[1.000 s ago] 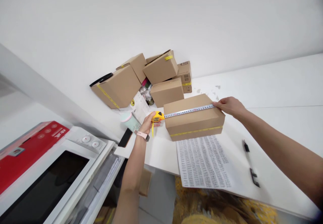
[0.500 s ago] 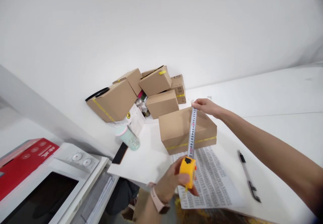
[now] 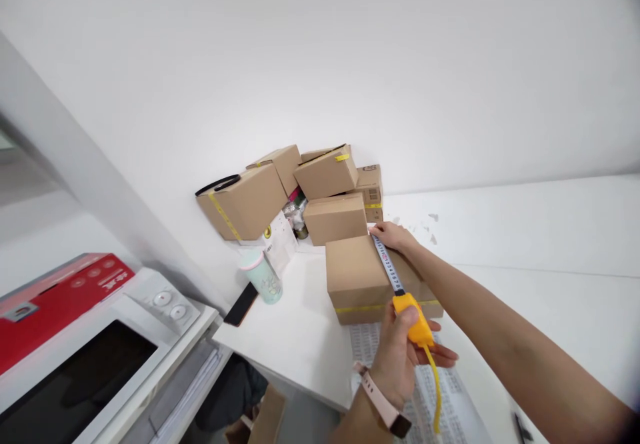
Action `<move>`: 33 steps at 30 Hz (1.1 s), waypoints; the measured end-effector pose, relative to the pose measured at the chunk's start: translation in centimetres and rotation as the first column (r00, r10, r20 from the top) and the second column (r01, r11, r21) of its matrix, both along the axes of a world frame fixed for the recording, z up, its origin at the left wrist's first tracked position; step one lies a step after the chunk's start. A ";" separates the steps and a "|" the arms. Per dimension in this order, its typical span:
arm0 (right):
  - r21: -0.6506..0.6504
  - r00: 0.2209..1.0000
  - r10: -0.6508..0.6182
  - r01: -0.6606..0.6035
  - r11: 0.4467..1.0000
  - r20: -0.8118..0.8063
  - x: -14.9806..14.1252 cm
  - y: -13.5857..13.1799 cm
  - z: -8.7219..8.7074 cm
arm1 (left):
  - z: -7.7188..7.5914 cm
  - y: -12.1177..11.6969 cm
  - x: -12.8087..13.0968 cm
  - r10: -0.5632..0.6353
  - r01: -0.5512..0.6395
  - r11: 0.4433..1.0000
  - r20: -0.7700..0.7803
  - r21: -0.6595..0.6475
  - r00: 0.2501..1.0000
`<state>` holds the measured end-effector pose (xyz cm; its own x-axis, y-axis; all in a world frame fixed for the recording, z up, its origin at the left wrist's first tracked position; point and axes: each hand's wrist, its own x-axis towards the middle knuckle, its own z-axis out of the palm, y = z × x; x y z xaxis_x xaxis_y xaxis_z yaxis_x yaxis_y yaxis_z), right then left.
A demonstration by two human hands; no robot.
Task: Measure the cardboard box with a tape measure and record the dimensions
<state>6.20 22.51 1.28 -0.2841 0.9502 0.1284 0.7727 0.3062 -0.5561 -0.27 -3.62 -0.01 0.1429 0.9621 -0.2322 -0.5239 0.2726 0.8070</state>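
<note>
My left hand [image 3: 400, 351] is wrapped around the yellow case of a tape measure [image 3: 414, 321], whose yellow strap hangs down below it. From the case the white blade [image 3: 387, 264] runs out across the top of a closed cardboard box [image 3: 355, 267]. At the box's far edge my right hand [image 3: 393, 236] pinches the blade's end; the fingers partly hide the tip. A yellow tape strip goes along the box's near side. Under the box and my left hand lies a printed sheet [image 3: 450, 397].
Several cardboard boxes [image 3: 335, 217] are stacked against the wall. A mint tumbler [image 3: 263, 277] stands beside a black flat object [image 3: 241, 304] on the white table [image 3: 300, 337]. A microwave [image 3: 100, 371] with a red box [image 3: 65, 304] on top is at left. A pen [image 3: 521, 427] lies lower right.
My left hand has moved right and up with the case, so less blade is out and it slants differently. The camera view has shifted, and the pen is now mostly out of frame.
</note>
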 end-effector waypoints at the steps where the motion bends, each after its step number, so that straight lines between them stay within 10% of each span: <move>1: 0.002 1.000 -0.001 0.001 1.000 0.001 0.1 0.0 -0.1 | 0.2 0.1 0.2 0.005 -0.005 1.000 -0.011 -0.004 1.000; 33: -0.031 0.897 -0.024 0.012 0.999 -0.442 0.5 -2.6 1.6 | -0.2 0.4 -0.3 0.001 0.003 0.999 -0.093 0.037 0.996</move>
